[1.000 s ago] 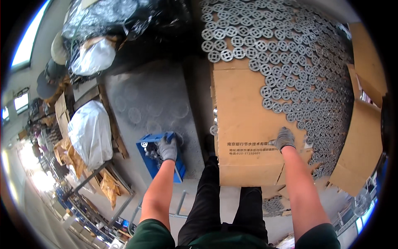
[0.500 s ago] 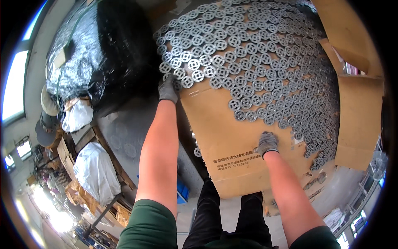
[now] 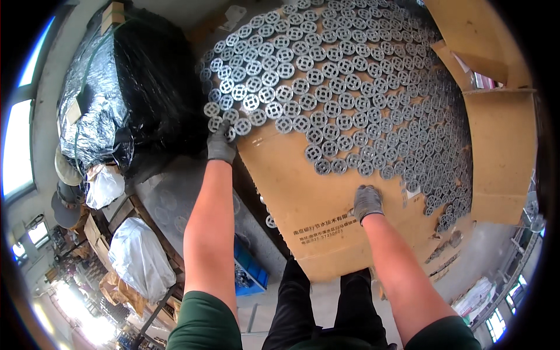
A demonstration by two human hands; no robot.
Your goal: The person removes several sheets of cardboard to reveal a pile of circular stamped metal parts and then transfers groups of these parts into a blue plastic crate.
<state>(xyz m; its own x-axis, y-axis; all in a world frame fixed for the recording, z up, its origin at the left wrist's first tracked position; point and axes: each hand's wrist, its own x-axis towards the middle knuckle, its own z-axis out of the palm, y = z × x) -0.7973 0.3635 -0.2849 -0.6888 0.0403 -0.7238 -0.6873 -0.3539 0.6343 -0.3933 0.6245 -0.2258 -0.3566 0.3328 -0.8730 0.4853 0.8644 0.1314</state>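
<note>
Many round grey metal discs (image 3: 331, 109), each with a pattern of cut-outs, lie close together in one layer on a brown cardboard sheet (image 3: 291, 192). My left hand (image 3: 221, 146), in a grey glove, is at the sheet's left edge among the outermost discs. Its fingers are bent and touch a disc (image 3: 231, 115) there; what they grip underneath is hidden. My right hand (image 3: 368, 203), gloved alike, rests on the bare near part of the cardboard, below the lowest discs. Its thumb stands off to the left and nothing shows in it.
A bulky load wrapped in black film (image 3: 151, 87) stands at the far left. An open cardboard box (image 3: 501, 157) borders the discs on the right. White bags (image 3: 140, 256) lie at the left, and a blue crate (image 3: 251, 271) sits low beside my left arm.
The view has shifted, so the discs and sheet sit slightly further left. My left hand stays at the same corner of the discs. My right hand still rests on the cardboard.
</note>
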